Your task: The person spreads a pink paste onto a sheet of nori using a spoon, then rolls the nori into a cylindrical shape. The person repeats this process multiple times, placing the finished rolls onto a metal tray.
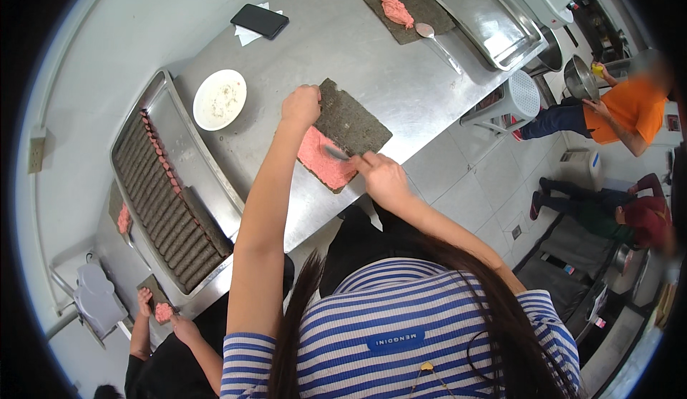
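A dark seaweed sheet (352, 121) lies on the steel table in front of me. Pink paste (313, 157) covers its near left part, while the far right part is bare. My left hand (302, 105) is closed at the sheet's far left edge, the fingertips partly hidden. A spoon (335, 153), its bowl blurred, rests against the paste. Its handle runs into my right hand (385, 178), which is closed around it at the sheet's near right edge.
Left stands a tray (204, 152) of seaweed rolls; beyond are a white bowl (220, 100) and a phone (259, 21). Far right lie another pasted sheet (422, 30), a spoon (438, 47) and a tray (494, 23). A stool (517, 98) and several people are nearby.
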A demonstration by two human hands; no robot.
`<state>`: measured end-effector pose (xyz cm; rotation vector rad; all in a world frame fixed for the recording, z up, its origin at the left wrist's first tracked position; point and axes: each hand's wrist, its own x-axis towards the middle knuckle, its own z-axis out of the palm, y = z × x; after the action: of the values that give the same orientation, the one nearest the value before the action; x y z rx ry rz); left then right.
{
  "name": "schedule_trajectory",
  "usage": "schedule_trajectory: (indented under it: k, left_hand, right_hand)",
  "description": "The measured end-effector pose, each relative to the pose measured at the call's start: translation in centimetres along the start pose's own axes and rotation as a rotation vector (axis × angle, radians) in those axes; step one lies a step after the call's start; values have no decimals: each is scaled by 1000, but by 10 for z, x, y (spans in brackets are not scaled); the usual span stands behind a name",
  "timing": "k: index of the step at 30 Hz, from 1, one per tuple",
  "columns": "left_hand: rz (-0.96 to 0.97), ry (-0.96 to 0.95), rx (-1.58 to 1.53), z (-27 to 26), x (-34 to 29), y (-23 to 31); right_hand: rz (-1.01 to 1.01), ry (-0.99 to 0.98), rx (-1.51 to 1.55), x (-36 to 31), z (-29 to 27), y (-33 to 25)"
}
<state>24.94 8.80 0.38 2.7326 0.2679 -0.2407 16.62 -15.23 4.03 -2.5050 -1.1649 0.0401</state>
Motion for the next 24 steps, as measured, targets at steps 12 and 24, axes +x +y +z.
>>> schedule_trajectory:
  k: [12, 24]
  left_hand:
    - [-39, 11, 62, -8, -11, 21]
    - [-41, 50, 53, 2, -11, 16]
  right_hand:
    - [-94, -58, 10, -34, 9, 0]
    - [-122, -143, 137, -45, 20, -9]
